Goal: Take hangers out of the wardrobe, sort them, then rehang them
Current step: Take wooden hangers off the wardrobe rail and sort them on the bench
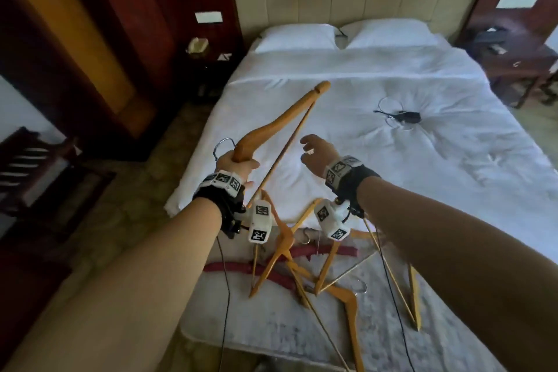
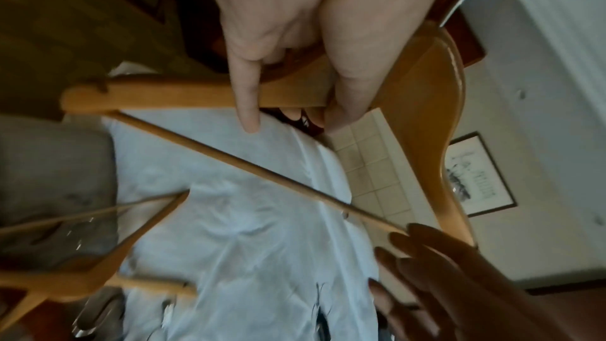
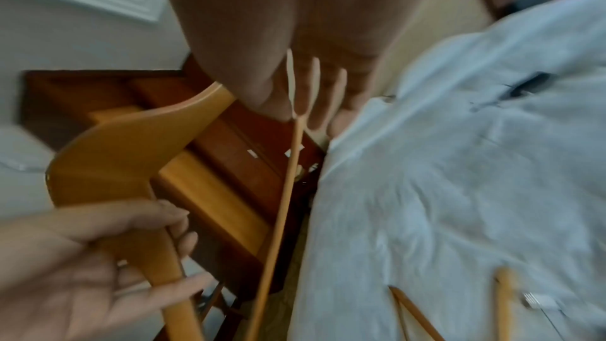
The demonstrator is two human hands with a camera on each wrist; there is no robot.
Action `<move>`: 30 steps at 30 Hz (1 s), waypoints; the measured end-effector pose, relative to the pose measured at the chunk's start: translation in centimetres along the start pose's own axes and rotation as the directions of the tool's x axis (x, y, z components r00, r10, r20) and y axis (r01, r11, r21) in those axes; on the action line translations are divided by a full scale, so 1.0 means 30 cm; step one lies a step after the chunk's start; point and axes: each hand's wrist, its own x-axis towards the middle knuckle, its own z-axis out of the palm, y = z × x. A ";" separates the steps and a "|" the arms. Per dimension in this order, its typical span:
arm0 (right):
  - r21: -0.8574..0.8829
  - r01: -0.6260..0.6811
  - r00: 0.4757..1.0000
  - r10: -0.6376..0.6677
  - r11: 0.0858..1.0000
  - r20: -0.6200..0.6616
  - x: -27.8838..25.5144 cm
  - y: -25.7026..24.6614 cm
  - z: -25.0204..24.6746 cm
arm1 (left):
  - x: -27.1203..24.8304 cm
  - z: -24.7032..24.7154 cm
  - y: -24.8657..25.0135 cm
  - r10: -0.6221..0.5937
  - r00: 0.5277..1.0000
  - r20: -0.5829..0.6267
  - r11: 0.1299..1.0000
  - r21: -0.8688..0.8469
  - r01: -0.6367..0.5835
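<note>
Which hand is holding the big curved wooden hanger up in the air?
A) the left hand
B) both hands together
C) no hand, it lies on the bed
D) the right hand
A: the left hand grips the big curved wooden hanger near its metal hook, while the right hand hovers beside it, fingers loose, holding nothing.

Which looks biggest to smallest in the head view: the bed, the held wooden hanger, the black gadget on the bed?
1. Bed
2. Wooden hanger in the left hand, though nearness to the camera enlarges it
3. Black gadget
</note>
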 end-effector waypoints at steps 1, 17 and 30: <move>-0.039 0.080 0.994 -0.083 0.996 -0.071 -0.021 -0.068 -0.011 | -0.036 -0.052 0.036 0.040 0.999 -0.030 0.999 0.004 -0.040; -0.304 0.714 0.699 -0.665 0.630 0.263 -0.346 -1.099 0.193 | -0.518 -1.075 0.415 0.524 0.762 -0.380 0.812 0.493 -0.313; -0.059 0.858 0.466 -0.725 0.510 0.507 -0.846 -1.718 0.806 | -1.005 -2.090 0.285 0.572 0.563 -0.596 0.805 0.540 -0.245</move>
